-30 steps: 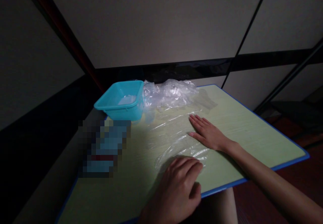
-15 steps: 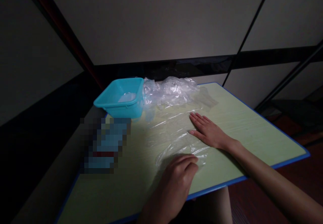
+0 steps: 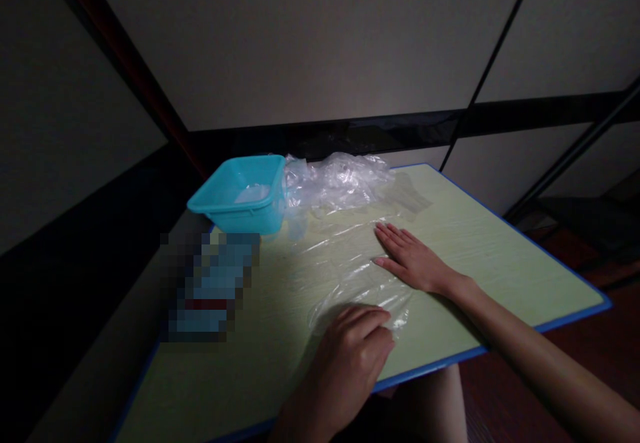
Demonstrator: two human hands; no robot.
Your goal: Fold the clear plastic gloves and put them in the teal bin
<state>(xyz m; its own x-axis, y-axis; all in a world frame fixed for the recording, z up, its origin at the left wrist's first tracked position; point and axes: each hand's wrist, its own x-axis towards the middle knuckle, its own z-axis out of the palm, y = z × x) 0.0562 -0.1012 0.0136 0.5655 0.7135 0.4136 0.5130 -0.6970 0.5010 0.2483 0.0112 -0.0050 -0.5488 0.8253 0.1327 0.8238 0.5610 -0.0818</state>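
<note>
A clear plastic sheet [image 3: 340, 263] lies flat on the pale green table [image 3: 500, 256]. My right hand [image 3: 413, 260] rests flat on the sheet's right side, fingers stretched out and together. Nearer the table's front edge, my left hand [image 3: 350, 356] lies on the sheet's near corner with its fingers bent, fingertips pressing on the plastic. Whether the left hand pinches the plastic is hidden.
A turquoise plastic tub [image 3: 243, 193] stands at the far left of the table, with a heap of crumpled clear plastic [image 3: 340, 180] beside it on the right. A blurred-out item [image 3: 210, 286] lies at the left edge. Walls close in behind and to the left.
My left hand has slid slightly back and left along the sheet's near corner. My right hand has stayed flat in place.
</note>
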